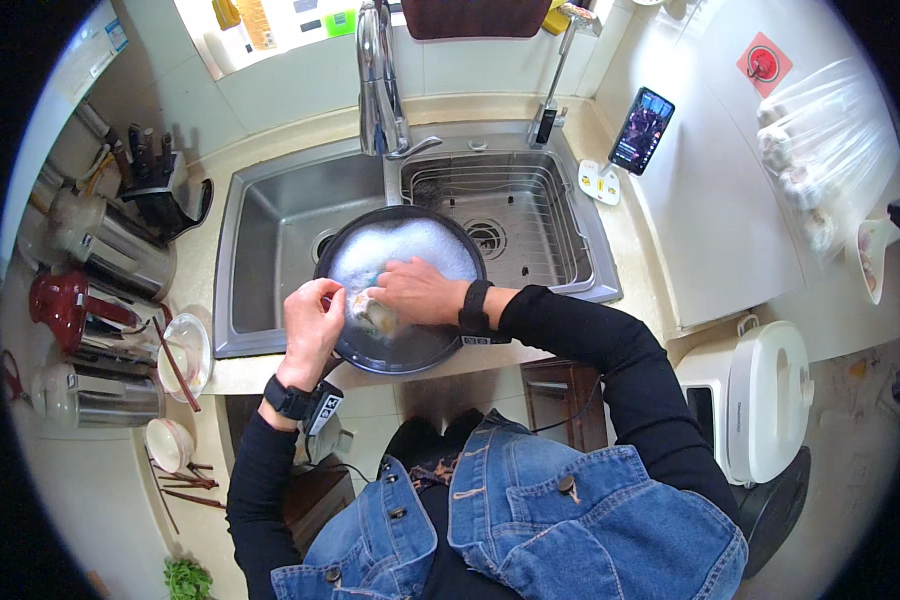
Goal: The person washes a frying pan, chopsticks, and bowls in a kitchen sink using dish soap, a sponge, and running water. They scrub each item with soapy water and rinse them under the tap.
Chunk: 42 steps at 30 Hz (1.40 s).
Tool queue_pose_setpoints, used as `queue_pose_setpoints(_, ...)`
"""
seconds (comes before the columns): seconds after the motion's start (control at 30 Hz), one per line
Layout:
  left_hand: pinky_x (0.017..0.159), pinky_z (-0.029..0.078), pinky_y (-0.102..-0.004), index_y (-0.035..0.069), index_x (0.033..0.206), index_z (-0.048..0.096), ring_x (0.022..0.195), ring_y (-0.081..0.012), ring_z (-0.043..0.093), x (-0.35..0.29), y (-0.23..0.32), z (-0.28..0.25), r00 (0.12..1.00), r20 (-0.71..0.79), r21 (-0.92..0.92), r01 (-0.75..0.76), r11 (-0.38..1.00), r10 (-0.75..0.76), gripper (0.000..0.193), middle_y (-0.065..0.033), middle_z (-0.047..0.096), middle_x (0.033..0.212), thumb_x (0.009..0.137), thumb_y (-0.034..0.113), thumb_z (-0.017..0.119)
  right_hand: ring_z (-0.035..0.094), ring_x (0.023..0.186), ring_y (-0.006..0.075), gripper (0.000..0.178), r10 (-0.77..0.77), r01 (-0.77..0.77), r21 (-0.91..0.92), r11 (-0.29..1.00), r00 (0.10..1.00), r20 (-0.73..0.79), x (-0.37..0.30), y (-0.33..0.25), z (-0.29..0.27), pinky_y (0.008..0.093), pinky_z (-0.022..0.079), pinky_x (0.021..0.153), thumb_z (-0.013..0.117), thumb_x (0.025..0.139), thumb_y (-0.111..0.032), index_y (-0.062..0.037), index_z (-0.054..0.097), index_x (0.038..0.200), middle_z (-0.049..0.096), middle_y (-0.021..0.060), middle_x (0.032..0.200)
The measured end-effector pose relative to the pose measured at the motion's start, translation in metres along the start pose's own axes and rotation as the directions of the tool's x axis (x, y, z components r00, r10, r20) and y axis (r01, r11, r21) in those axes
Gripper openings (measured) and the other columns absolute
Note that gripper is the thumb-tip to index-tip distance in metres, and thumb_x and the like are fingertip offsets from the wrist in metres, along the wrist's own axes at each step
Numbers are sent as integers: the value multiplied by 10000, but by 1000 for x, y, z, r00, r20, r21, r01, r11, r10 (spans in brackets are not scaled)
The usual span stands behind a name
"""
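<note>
A dark frying pan (467, 352) full of white suds rests across the front of the double sink, over the divider. My right hand (420, 290) is down in the pan, its fingers curled over a crumpled pale dishcloth (375, 316) with faint coloured patches. At the pan's left rim is my left hand (315, 312), fingers drawn together in a pinch. Whether anything sits between those fingertips is too small to tell. Part of the pan's handle shows beside my left wrist.
The chrome faucet (372, 90) rises behind the pan. A wire rack (530, 205) lines the right basin (580, 270). To the left stand a knife block (160, 190), a red-lidded kettle (65, 308) and bowls with chopsticks (177, 365). A phone (642, 130) leans at right near a white rice cooker (768, 400).
</note>
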<state>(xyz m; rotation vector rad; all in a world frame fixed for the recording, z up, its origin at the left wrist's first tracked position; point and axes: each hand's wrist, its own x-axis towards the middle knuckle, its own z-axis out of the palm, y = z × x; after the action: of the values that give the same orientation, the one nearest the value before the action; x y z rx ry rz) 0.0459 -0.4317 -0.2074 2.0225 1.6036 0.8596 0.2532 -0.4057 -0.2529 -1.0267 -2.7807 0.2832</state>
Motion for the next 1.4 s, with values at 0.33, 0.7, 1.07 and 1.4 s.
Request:
queue_pose_setpoints(0.33,606,530,-228,-12,1086,651,746,-113,665,-10,-12,-21,946,256,-401,292,868,-199,223,-67,687,874,929,146,638,614,629,373,244,261,-240,310,920,965,-29,3,12,-38,459,468,570,667,730,-277,-34,693,730,626,205,688)
queue_pose_setpoints(0.7,577,442,-256,-5,948,700,635,-95,576,13,-6,27,936,353,-529,187,828,14,192,-18,645,724,916,132,569,571,486,280,367,433,-234,586,776,873,-225,2,-23,-87,387,464,521,664,813,-336,17,709,723,582,212,586)
queue_pose_setpoints(1.07,628,512,-471,56,698,670,704,-363,637,5,-10,6,939,-25,334,-317,888,344,149,-178,618,705,799,118,579,671,640,286,242,574,-478,399,783,803,-163,-51,33,-88,387,520,615,695,813,-291,-56,751,799,678,176,740)
queue_pose_setpoints(1.4,905,498,-444,-20,1132,630,1050,-418,592,-7,27,55,964,30,224,-265,938,265,398,-276,561,1175,747,68,685,651,737,383,99,338,-360,-60,931,913,-229,-67,33,-30,491,524,613,646,708,-112,-31,635,765,638,203,706)
